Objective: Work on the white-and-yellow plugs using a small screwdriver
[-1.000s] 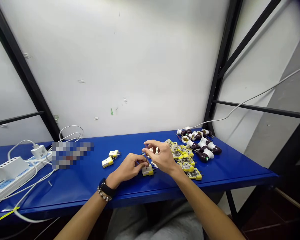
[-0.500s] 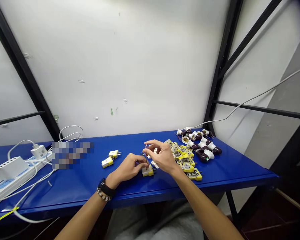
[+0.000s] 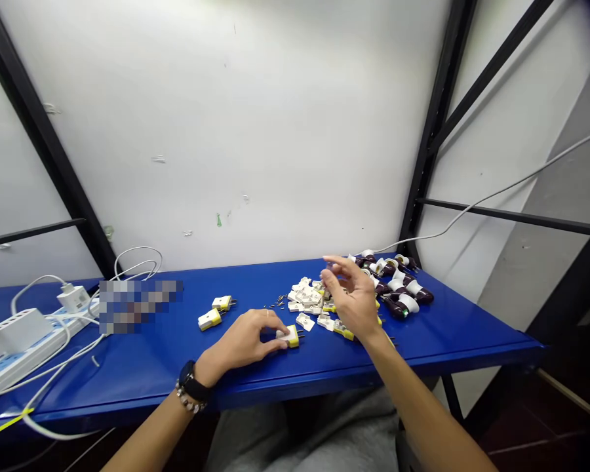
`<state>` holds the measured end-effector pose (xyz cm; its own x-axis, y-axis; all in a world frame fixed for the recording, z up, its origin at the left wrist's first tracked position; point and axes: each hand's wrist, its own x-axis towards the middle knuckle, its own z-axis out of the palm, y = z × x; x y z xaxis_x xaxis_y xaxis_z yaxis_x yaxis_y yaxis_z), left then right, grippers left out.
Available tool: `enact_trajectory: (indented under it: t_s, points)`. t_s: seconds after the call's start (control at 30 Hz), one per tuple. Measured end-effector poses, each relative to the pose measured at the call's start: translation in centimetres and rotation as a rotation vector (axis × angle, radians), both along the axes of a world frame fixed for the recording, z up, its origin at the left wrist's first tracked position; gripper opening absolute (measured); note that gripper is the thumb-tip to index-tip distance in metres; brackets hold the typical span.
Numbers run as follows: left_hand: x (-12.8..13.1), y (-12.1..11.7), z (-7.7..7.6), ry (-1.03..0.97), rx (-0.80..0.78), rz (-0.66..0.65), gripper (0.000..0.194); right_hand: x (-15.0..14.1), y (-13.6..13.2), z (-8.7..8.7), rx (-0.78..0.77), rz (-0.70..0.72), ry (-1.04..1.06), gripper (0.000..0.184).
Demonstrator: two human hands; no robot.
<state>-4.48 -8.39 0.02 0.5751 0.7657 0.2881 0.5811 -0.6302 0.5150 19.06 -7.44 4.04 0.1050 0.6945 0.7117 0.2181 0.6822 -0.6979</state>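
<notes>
My left hand rests on the blue table with thumb and fingers closed round a white and yellow plug, whose pins point right. My right hand is raised over the parts to the right. Between its thumb and fingers shows the see-through handle of a small screwdriver; its shaft I cannot make out. Beyond the held plug are a heap of white plug covers and several tiny screws. Yellow plug halves lie partly hidden beneath my right hand.
Two white and yellow plugs lie left of my left hand. Dark lamp holders with white collars are piled at the right back. A white power strip with loose cables occupies the left end. Black frame posts flank the white back wall.
My right hand has lifted the screwdriver away from the plug and moved right and up, uncovering the white covers and screws. My left hand has shifted slightly left and still holds the plug.
</notes>
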Motion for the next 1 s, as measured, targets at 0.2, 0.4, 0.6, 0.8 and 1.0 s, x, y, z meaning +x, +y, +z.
enact_trajectory:
  t_s: [0.2,0.4,0.6,0.8,1.0]
  points:
    - [-6.1,-1.5,-0.2,0.290,0.202,0.279,0.021,8.3,0.1,0.2,-0.134,-0.211,-0.520,0.026]
    - [-6.8,-1.9,-0.2,0.425,0.431,0.377,0.021,12.4,0.6,-1.8,-0.362,-0.266,-0.809,0.030]
    - [2.5,-1.3,-0.1,0.507,0.390,0.092,0.038,12.1,0.6,-1.6,-0.393,-0.223,-0.909,0.022]
    - [5.7,0.7,0.0,0.507,0.340,0.023,0.018,11.5,0.3,-1.8,-0.327,-0.290,-0.942,0.024]
    - [2.5,0.3,0.4,0.310,0.126,-0.035,0.019,11.9,0.2,-2.2,-0.343,-0.228,-0.940,0.029]
